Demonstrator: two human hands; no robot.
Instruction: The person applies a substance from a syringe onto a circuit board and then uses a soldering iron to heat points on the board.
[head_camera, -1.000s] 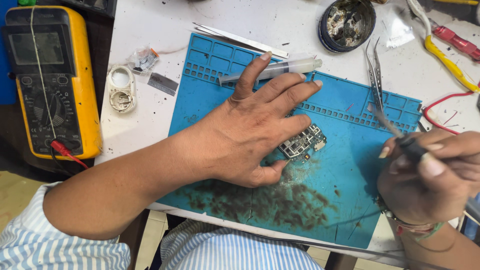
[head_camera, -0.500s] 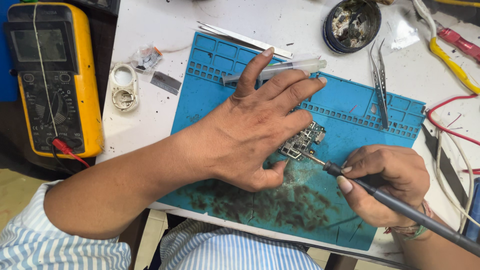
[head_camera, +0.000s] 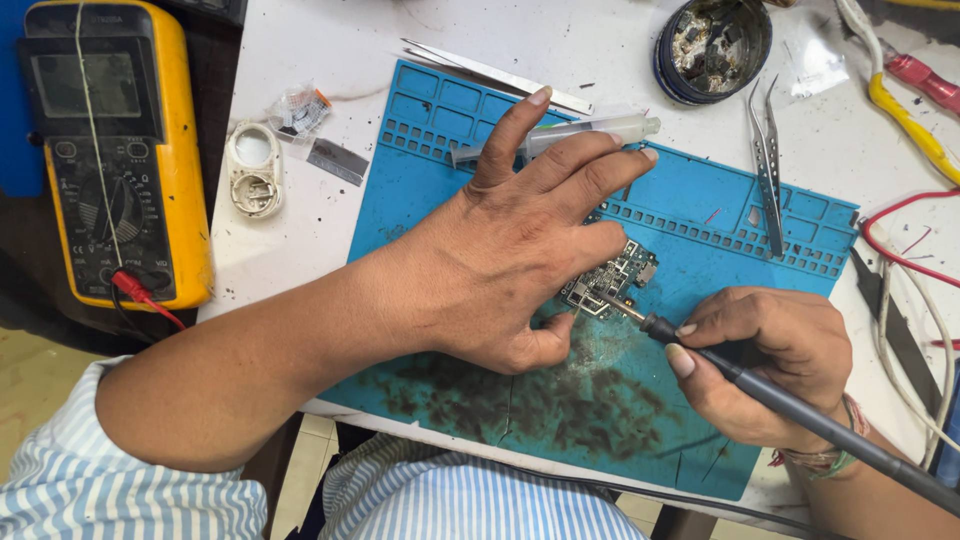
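Currently the work sits mid-stage: soldering is in hand on a small circuit board (head_camera: 610, 280), which lies near the middle of the blue silicone work mat (head_camera: 420, 180) on the white counter (head_camera: 320, 60). No finished joints can be made out at this size, so how much is left cannot be told; the dark residue spread over the mat's near half suggests heavy use.

Left hand (head_camera: 510, 260): laid flat over the board's left side, fingers spread, thumb tip pressed to the mat just below it. Its grip closes on nothing; it pins the board down.

Right hand (head_camera: 770, 360): closed in a pen-style grip round the black soldering iron (head_camera: 780, 400), whose tip touches the board's lower edge.

A yellow multimeter (head_camera: 120, 150) lies at the counter's left edge, a red probe plugged in at its foot. A clear syringe (head_camera: 590, 132) lies across the mat's top, partly under the left fingers.

Packages: a small clear bag with an orange patch (head_camera: 297, 108) lies left of the mat, a small round white case (head_camera: 253, 168) just below it, and a dark round tin (head_camera: 712, 45) of debris at top.
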